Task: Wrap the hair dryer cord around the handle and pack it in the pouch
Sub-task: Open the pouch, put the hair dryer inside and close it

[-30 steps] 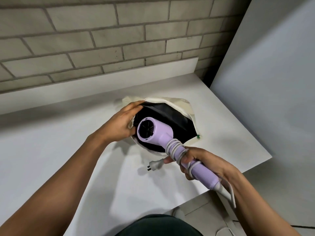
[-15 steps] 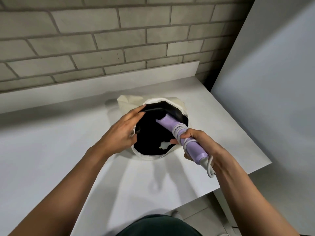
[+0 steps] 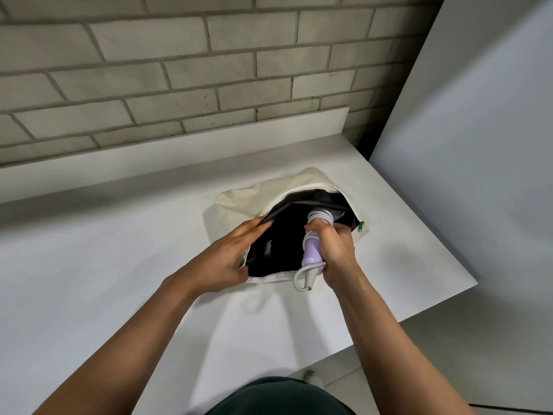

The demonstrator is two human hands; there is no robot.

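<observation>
The right hand (image 3: 335,250) was closed in a full fist round the lilac handle of the hair dryer (image 3: 312,254), fingers wrapped over the coils of the grey cord (image 3: 321,217); the left hand (image 3: 223,262) lay nearly flat, fingers extended and only slightly curled, thumb and fingertips pinching the near-left edge of the pouch (image 3: 263,193) and holding its mouth apart.

The white counter (image 3: 104,265) carried the cream pouch near its far right corner, a white upstand behind it and a brick wall (image 3: 149,70) above; a pale panel (image 3: 478,145) stood to the right. The black lining of the pouch gaped toward the camera; a green zip pull (image 3: 361,226) hung at its right edge. The dryer's head was hidden inside the dark interior, and the right hand covered much of the handle; the butt end and a loop of cord at the strain relief (image 3: 306,280) projected over the pouch's near rim.

Against the frame a second before, the dryer's head, then fully visible above the opening, had gone into the pouch; the plug, then dangling below the handle, could no longer be made out; the right hand had moved forward and down, and the left hand's hold on the edge was unchanged.
</observation>
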